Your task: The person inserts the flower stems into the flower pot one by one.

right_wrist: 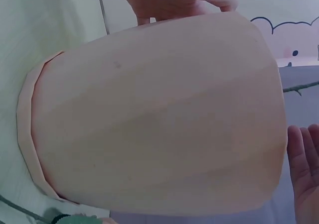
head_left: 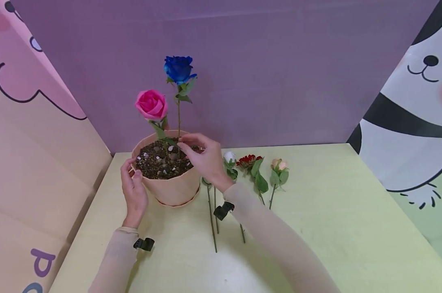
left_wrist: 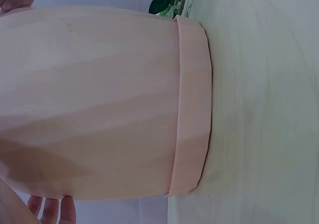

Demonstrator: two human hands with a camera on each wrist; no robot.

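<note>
A pink flowerpot [head_left: 173,189] filled with dark, pebbly soil [head_left: 160,160] stands on the table. My left hand [head_left: 134,193] grips its left side, thumb near the rim and fingers behind; those fingers also show in the left wrist view. Above the soil, my right hand [head_left: 206,158] pinches the lower stem of an upright blue rose [head_left: 178,70] between thumb and fingers. A pink rose [head_left: 152,105] stands in the soil left of it, leaning slightly. The right wrist view is mostly filled by the pot's wall [right_wrist: 159,114]; the pinched stem part is hidden there.
Right of the pot lie a white flower [head_left: 229,157], a dark red flower [head_left: 248,161] and a peach flower [head_left: 279,164], stems toward the front. Another stem [head_left: 211,219] lies beside the pot. A purple backdrop [head_left: 279,81] rises behind the table [head_left: 327,228].
</note>
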